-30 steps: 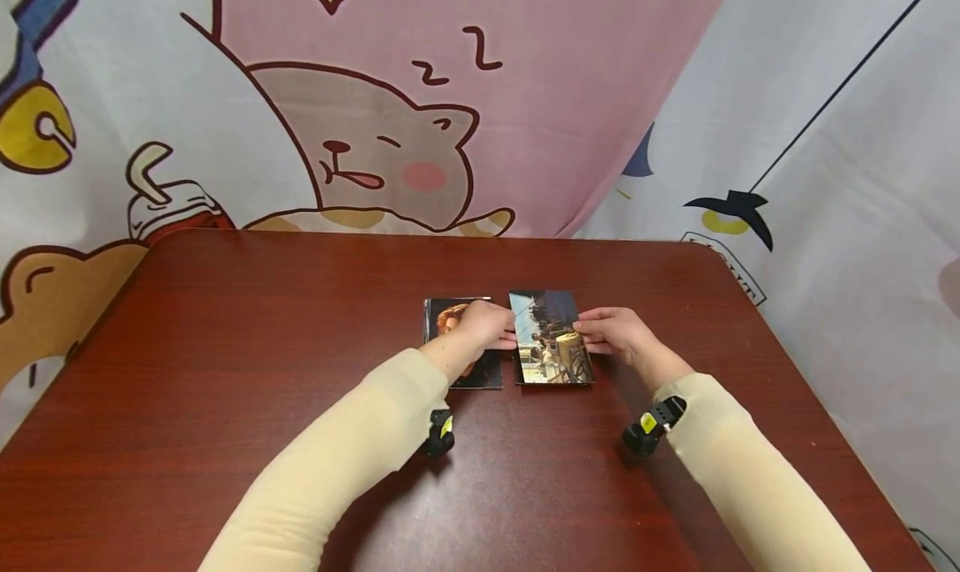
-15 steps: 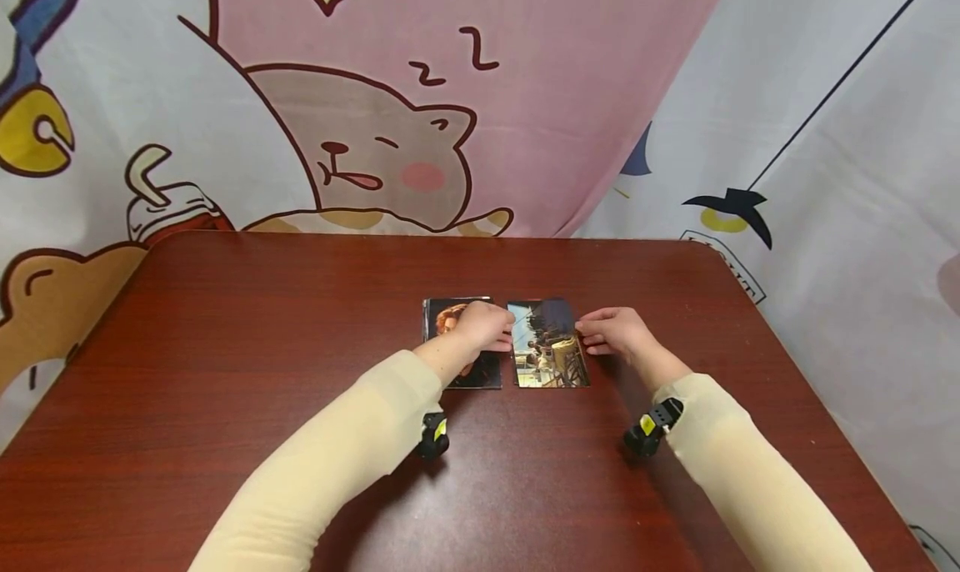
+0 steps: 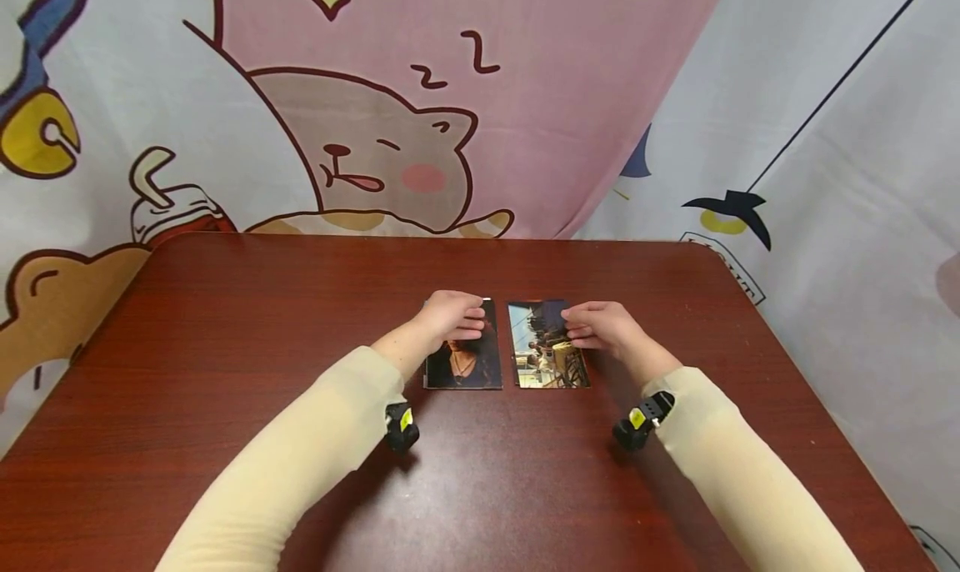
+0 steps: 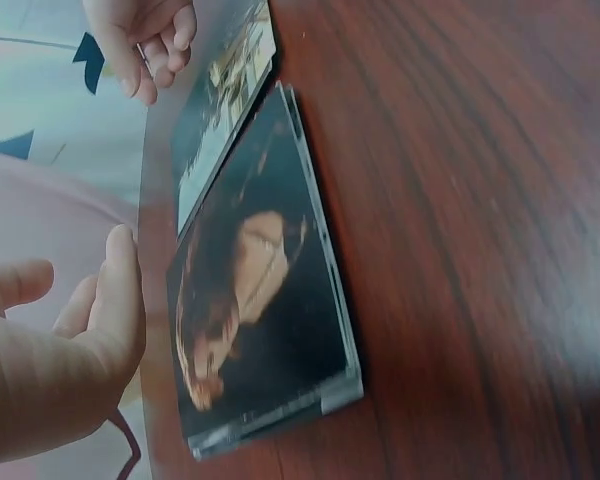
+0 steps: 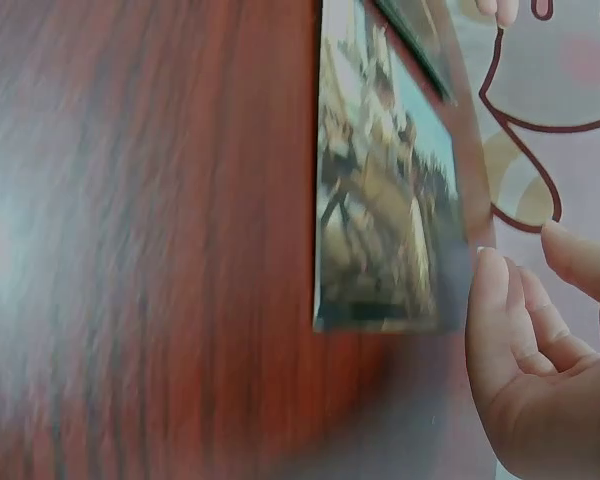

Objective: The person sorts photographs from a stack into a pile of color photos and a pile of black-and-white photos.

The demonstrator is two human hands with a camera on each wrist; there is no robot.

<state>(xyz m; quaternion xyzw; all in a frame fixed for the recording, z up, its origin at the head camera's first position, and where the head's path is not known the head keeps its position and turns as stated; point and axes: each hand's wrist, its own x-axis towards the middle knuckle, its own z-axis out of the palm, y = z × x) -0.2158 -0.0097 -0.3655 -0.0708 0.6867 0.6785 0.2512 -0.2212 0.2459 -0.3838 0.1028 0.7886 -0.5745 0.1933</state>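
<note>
Two picture-card stacks lie side by side on the table, a narrow gap between them. The left stack [image 3: 465, 372] has a dark portrait card on top, and layered edges show in the left wrist view [image 4: 270, 330]. On the right, a card [image 3: 543, 372] shows a crowded scene under blue sky. My left hand [image 3: 450, 315] hovers over the upper part of the left stack, fingers loosely bent and holding nothing. The right hand [image 3: 603, 328] overlaps the right card's upper right edge in the head view; its relaxed fingers [image 5: 490, 310] stand apart from the card in the right wrist view.
The reddish-brown table [image 3: 262, 330] extends all around the cards. Behind it hangs a cartoon-printed cloth [image 3: 570, 80]. Black cameras are strapped to the left wrist [image 3: 402, 426] and right wrist [image 3: 641, 422], below the cream sleeves.
The right card has come down from a slightly raised position to lie flat. My left hand has left its edge and moved left; the right hand has shifted slightly left.
</note>
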